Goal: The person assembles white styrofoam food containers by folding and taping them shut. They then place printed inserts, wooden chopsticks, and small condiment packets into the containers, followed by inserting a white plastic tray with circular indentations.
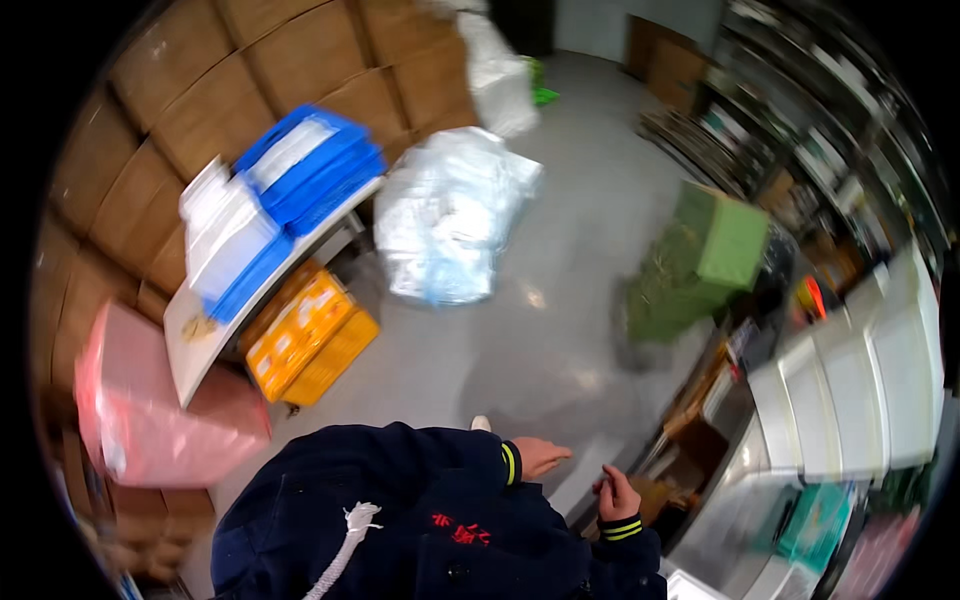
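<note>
Both arms, in dark navy sleeves with yellow-striped cuffs, are held in front of my body above the grey floor. My left hand (541, 457) stretches across toward the right, its fingers extended and nothing in it. Close by on the right is my right hand (618, 494), its fingers loosely bent and apart, with no object visible between them. The two hands do not touch. Nearest to the right hand are cardboard boxes (700, 440) under the edge of a metal-topped workbench (715, 505).
Left, a white table (187, 350) bears blue trays (315, 170); a yellow crate (325, 350) and pink wrapped bundle (150, 400) stand near it. Ahead are a plastic-wrapped bundle (445, 215) and grey floor (560, 290). Right are a green box (700, 255), white foam boxes (850, 380) and shelving (800, 110).
</note>
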Demonstrator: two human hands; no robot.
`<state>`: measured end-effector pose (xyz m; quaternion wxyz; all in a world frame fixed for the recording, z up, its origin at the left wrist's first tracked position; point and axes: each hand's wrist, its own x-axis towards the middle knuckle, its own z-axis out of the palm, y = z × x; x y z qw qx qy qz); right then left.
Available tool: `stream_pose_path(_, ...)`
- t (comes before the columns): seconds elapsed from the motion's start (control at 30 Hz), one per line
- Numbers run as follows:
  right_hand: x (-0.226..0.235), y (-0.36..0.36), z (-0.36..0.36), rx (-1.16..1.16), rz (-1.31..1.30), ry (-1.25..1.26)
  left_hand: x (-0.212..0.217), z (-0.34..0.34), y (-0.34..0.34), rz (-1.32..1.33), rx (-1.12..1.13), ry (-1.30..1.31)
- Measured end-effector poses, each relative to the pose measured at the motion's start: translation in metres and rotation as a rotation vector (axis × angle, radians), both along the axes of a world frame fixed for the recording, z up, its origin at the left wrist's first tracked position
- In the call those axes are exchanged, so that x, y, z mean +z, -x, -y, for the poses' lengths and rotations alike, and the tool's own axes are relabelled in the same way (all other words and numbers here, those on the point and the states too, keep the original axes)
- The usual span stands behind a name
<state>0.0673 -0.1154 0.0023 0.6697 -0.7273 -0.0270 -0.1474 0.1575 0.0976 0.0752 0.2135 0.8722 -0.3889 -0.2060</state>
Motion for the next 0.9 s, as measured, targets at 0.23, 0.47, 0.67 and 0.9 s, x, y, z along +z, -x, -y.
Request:
stream_pose_path(0.23, -0.032, -0.131, -0.037, 0.386, -0.014, 0.621, -0.119, -0.075, -0.026, 0.046, 0.533, 0.419)
stream_pose_path(0.47, 0.013, -0.293, -0.241, 0.760, -0.157, 0.411, -0.074, -0.222, -0.073, 0.465, 1.126, 0.513)
stream_pose_path(0.67, 0.010, -0.457, -0.371, 1.009, -0.298, -0.049, -0.086, -0.301, -0.128, 0.556, 1.472, 0.306)
stream_pose_path(0.9, 0.050, -0.619, -0.591, 1.163, -0.919, -0.540, -0.067, -0.416, -0.188, 0.649, 1.477, -0.001)
